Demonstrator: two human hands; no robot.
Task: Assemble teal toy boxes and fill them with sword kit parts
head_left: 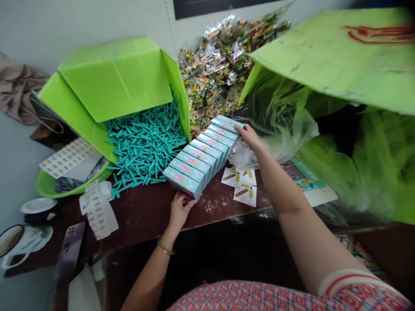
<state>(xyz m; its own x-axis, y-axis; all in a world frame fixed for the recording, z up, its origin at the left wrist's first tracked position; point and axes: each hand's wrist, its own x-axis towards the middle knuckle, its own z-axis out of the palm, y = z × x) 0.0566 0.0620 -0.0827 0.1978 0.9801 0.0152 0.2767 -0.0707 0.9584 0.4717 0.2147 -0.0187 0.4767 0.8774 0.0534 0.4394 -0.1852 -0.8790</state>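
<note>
A slanting row of several light-blue boxes (202, 151) with pink and yellow lettering lies on the dark red table (139, 220). At the row's near end, my left hand (181, 209) has its fingers curled against the lower edge of the nearest box. My right hand (249, 136) grips the far end of the row, its fingertips on the side of the last boxes. Small white cards (245, 194) printed with a pickaxe picture lie to the right of the row.
Teal sticks (145, 147) spill from a green bin (116, 82) at left. Bags of coloured pieces (214, 73) are piled behind. Another green bin (340, 56) with clear plastic stands right. A phone (69, 248), sticker sheets (100, 211) and a mug (14, 246) lie left.
</note>
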